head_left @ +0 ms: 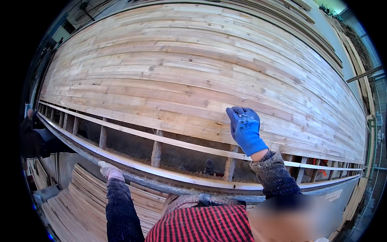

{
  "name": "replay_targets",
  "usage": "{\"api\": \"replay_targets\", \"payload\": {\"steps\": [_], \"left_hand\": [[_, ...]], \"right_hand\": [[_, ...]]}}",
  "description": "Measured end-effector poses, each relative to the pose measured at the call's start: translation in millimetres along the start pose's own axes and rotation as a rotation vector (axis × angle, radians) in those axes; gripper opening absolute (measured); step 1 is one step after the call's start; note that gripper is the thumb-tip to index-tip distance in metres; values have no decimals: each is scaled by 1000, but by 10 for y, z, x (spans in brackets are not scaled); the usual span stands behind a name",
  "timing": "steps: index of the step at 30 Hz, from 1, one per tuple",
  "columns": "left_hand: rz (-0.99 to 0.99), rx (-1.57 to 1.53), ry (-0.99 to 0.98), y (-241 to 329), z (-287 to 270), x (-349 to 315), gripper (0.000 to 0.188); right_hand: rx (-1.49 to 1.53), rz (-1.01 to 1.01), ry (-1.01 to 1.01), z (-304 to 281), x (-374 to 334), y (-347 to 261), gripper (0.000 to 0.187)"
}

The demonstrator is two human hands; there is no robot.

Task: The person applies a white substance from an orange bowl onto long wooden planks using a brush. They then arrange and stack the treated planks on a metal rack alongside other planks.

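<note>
In a pale, whitish glove, my left hand (111, 170) is closed over the long grey metal rail (149, 184) at the near side of the frame. My right hand (246, 127) wears a blue coated glove and lies over the near part of a wide panel of narrow wooden strips (193, 76). Its fingers are bent and close together; their undersides are hidden. A single long wooden strip (189, 146) runs apart from the panel's near edge, across several upright crossbars (157, 149). Between this strip and the rail is a dark gap.
Stacked wooden strips (76, 205) lie below the rail at the near left. More long strips (298, 28) are piled beyond the panel at the far right. Another person in dark clothes (36, 139) is at the left end. A shoe (209, 166) shows through the gap.
</note>
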State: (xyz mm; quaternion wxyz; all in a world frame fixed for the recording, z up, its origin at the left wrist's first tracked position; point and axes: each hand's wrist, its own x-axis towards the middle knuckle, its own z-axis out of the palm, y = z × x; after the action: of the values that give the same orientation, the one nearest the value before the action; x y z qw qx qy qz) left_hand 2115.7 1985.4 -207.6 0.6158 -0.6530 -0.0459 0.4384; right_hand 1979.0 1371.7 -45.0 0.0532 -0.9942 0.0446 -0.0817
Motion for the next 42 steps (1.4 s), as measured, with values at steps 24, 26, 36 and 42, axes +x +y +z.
{"api": "replay_targets", "payload": {"steps": [24, 26, 36, 42], "left_hand": [[-6, -151, 106, 27, 52, 59, 59], [-14, -178, 123, 0, 12, 79, 60], [-25, -325, 101, -127, -38, -211, 63], [-18, -395, 88, -97, 56, -127, 69]], "right_hand": [[49, 114, -156, 155, 961, 704, 31], [10, 67, 68, 329, 1006, 874, 33], [-27, 147, 47, 335, 1500, 1176, 32], [-129, 171, 85, 555, 1691, 1320, 39]]}}
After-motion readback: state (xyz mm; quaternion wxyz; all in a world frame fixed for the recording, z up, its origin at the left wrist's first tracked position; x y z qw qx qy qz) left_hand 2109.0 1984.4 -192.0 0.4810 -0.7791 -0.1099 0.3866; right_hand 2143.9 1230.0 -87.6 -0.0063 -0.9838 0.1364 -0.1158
